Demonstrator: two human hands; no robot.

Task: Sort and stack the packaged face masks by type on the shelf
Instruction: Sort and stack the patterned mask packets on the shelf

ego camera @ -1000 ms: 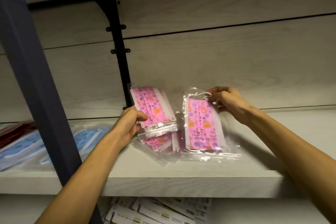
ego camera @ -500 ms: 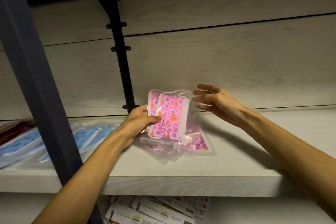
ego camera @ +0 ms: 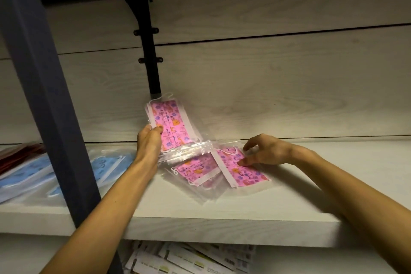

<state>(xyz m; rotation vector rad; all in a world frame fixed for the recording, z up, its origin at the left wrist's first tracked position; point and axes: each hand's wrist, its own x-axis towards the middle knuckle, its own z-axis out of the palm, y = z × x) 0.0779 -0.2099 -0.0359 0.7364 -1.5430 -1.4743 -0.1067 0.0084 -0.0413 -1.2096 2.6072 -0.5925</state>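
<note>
Holding bagged pink masks (ego camera: 170, 125), left hand (ego camera: 148, 140); right hand (ego camera: 263, 151) touching shelf packet (ego camera: 241, 168).

Left hand (ego camera: 148, 140) gripping upright pink masks (ego camera: 170, 125) (bagged), right hand (ego camera: 264, 151) on shelf (ego camera: 222, 209) pile (ego camera: 222, 170).

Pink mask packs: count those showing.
3 distinct: a bunch gripped upright in the left hand, possibly several; one under the right hand fingers; one lying between them. Others may hide beneath.

Both bare forearms reach forward and up from below. Left hand (ego camera: 149, 140): raised, back toward the camera, fingers curled, thumb pinching. Right hand (ego camera: 264, 151): lower, palm down, fingers loosely bent and spread, fingertips (ego camera: 242, 162) pressing down, wrist nearly level.
</note>
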